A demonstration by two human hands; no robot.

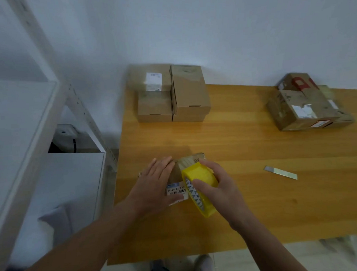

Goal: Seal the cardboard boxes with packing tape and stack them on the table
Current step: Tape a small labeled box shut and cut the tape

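Note:
A small cardboard box (190,161) with a white barcode label lies near the front left of the wooden table (245,148). My left hand (155,184) presses flat on its top with straight fingers. My right hand (217,188) grips a yellow roll of packing tape (198,188) held on edge over the box's right part. Most of the box is hidden under both hands and the roll.
Three plain cardboard boxes (189,94) stand stacked together at the table's back left. A worn taped box (304,106) sits at the back right. A flat metal blade (280,172) lies right of my hands. A white metal shelf (26,129) stands to the left.

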